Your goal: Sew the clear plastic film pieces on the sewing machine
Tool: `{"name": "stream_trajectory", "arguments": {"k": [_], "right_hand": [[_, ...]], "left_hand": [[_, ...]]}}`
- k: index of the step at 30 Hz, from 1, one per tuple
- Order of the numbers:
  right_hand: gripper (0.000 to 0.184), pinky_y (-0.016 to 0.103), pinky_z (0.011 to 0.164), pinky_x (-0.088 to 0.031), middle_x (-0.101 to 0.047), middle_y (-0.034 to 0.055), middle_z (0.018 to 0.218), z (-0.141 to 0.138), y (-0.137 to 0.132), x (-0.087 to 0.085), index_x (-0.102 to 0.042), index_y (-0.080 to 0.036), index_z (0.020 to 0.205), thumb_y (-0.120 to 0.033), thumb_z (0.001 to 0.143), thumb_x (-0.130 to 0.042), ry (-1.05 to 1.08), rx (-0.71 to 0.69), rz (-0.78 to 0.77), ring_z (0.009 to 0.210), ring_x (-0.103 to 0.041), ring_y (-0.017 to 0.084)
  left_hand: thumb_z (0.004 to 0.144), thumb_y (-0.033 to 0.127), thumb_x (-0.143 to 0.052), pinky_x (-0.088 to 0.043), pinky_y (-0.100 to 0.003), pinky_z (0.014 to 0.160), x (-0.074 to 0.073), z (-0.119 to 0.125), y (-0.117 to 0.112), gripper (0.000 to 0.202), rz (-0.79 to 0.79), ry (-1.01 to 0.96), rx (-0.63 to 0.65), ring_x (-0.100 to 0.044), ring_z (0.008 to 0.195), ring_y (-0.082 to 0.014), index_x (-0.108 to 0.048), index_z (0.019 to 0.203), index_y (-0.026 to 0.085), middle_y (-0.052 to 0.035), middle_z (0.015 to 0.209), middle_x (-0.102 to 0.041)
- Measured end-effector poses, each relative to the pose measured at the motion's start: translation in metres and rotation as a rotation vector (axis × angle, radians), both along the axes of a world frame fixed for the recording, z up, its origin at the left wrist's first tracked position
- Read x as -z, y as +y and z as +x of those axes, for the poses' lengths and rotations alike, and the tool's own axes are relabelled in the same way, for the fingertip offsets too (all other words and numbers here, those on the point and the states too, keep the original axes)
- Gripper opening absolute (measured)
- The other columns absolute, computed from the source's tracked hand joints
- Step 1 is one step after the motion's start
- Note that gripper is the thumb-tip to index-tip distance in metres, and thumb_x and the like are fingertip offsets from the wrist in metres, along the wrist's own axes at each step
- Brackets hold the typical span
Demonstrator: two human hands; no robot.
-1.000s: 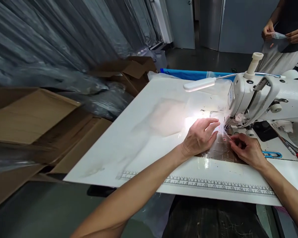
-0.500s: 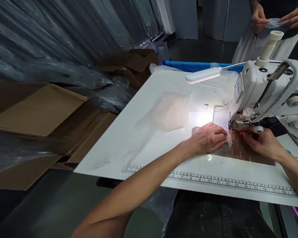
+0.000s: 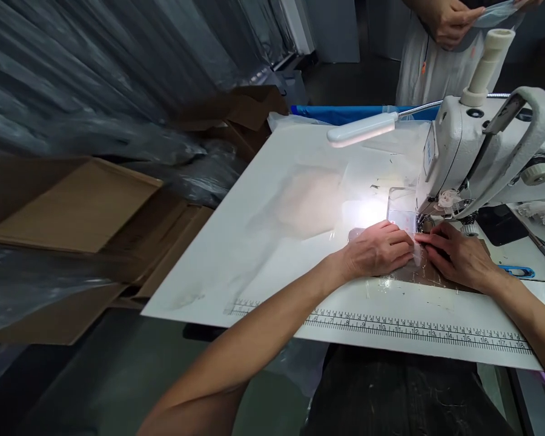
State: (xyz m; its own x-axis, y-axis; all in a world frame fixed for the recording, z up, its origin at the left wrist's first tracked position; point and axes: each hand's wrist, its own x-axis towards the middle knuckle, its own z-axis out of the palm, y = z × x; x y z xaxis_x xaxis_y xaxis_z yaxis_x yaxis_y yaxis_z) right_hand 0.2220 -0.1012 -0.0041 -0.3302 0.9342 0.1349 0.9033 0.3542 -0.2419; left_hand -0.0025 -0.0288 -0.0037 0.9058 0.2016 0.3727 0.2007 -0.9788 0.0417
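Observation:
My left hand [image 3: 384, 248] lies left of the needle area of a white sewing machine [image 3: 454, 145]. Its fingers are bent and pressed together on a small sheer white piece of fabric [image 3: 418, 254]. My right hand [image 3: 458, 254] is just across from it, thumb and index finger closed at the right edge of that fabric, close below the presser foot [image 3: 420, 223]. Beneath both hands lies a brown sheet [image 3: 406, 275] on the white table [image 3: 236, 242]. The fingertips partly cover the fabric.
A lamp [image 3: 362, 129] lights the needle area. Blue-handled thread snips [image 3: 518, 272] and a black phone [image 3: 502, 224] lie to the right. A printed ruler [image 3: 390, 327] follows the front edge. Cardboard boxes [image 3: 72, 203] stand left. Behind the machine, a person [image 3: 449, 24] holds a pale blue mask-like item.
My right hand has moved left, closer to my left hand and the fabric, uncovering the blue snips. My left hand stays nearly in place. The person behind has shifted left.

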Motion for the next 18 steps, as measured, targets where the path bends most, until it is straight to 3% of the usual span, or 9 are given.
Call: {"name": "stream_trajectory", "arguments": {"k": [5,11,18], "right_hand": [[0.038,0.027,0.048,-0.033,-0.068,0.0072,0.102,0.0002,-0.0008,0.0006,-0.069,-0.033,0.123,-0.039,0.092,-0.047,0.025,0.021,0.016,0.067,-0.058,0.018],[0.037,0.027,0.05,-0.042,-0.068,0.0059,0.108,0.0035,-0.0028,-0.0028,-0.071,-0.033,0.119,-0.032,0.089,-0.049,0.118,0.019,-0.037,0.063,-0.059,0.014],[0.036,0.026,0.051,-0.039,-0.068,0.0069,0.107,0.0041,-0.0019,-0.0016,-0.072,-0.032,0.118,-0.035,0.091,-0.048,0.009,-0.024,0.023,0.066,-0.06,0.016]], "left_hand": [[0.102,0.023,-0.04,-0.05,-0.034,0.08,-0.0019,-0.0016,-0.0003,0.029,-0.011,-0.078,0.008,-0.06,0.077,-0.012,-0.064,0.086,0.021,-0.0013,0.099,-0.071],[0.103,0.027,-0.041,-0.049,-0.033,0.075,-0.0005,-0.0011,-0.0005,0.028,-0.016,-0.116,-0.013,-0.06,0.078,-0.0122,-0.066,0.091,0.022,-0.0008,0.097,-0.071],[0.104,0.025,-0.042,-0.049,-0.031,0.081,0.0006,-0.0018,-0.0006,0.028,-0.008,-0.088,0.031,-0.059,0.079,-0.011,-0.066,0.09,0.02,-0.0009,0.096,-0.071]]}}
